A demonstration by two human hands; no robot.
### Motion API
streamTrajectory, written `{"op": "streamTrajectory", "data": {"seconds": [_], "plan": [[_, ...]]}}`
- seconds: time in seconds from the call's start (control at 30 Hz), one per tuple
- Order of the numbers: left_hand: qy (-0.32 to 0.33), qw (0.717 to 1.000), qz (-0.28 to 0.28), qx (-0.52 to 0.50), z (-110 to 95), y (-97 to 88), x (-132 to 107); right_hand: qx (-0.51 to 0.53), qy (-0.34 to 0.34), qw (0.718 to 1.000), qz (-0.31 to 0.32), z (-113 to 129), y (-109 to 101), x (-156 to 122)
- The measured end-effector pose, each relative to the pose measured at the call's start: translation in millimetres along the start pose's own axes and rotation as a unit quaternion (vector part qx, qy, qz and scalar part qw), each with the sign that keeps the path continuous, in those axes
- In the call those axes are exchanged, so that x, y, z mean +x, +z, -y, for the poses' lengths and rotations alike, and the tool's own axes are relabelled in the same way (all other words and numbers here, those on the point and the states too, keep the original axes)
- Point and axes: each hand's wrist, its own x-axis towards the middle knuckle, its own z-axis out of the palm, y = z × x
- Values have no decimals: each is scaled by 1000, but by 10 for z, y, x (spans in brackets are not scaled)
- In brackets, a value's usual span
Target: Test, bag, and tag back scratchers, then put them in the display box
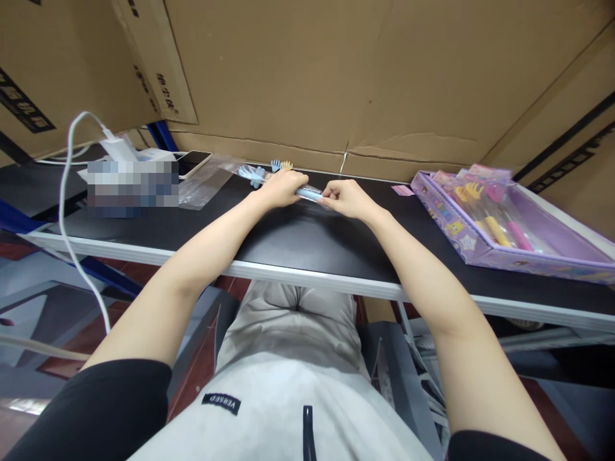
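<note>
Between my hands lies a light blue back scratcher (310,193) in a clear plastic sleeve, held low over the black tabletop. My left hand (282,187) is closed around its middle, hiding part of the shaft. The fingers of my right hand (350,197) pinch the near right end of the sleeve. A blue hand-shaped head (253,175) shows left of my left hand. Just behind that hand, a small blue claw head (275,165) and a yellow claw head (287,165) stick up; their handles are hidden.
A purple display box (451,230) at right holds several packaged yellow and pink scratchers. Beside it lies a pink card (402,190). To the left are clear plastic bags (206,182), a phone (195,164) and a white charger (119,148) with its cable. Cardboard (365,83) walls the back.
</note>
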Motion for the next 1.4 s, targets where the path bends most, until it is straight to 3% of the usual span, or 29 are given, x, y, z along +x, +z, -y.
{"op": "streamTrajectory", "data": {"seconds": [0.27, 0.47, 0.53, 0.63, 0.7, 0.77, 0.9, 1.07, 1.4], "plan": [[73, 993, -80, 48, 14, 74, 97, 57, 16, 997, 46, 209, -147, -100], [160, 982, -65, 77, -144, 84, 287, 134, 41, 980, 142, 234, -419, -182], [188, 976, -51, 95, -243, 83, 345, 150, 48, 982, 107, 115, -520, -175], [228, 966, -30, 117, -410, 108, 407, 136, 85, 987, -25, -146, -613, -134], [248, 961, -21, 119, -508, 142, 432, 74, 129, 985, -83, -321, -630, -104], [259, 958, -14, 120, -577, 178, 442, -25, 168, 981, -92, -457, -619, -86], [242, 963, 5, 116, -610, 199, 404, -168, 205, 964, -34, -574, -551, -85], [173, 981, 45, 79, -527, 112, 299, -158, 223, 960, 59, -565, -466, -86], [80, 988, 125, 48, -132, 19, 265, -120, 245, 960, 57, -543, -431, -99]]}}
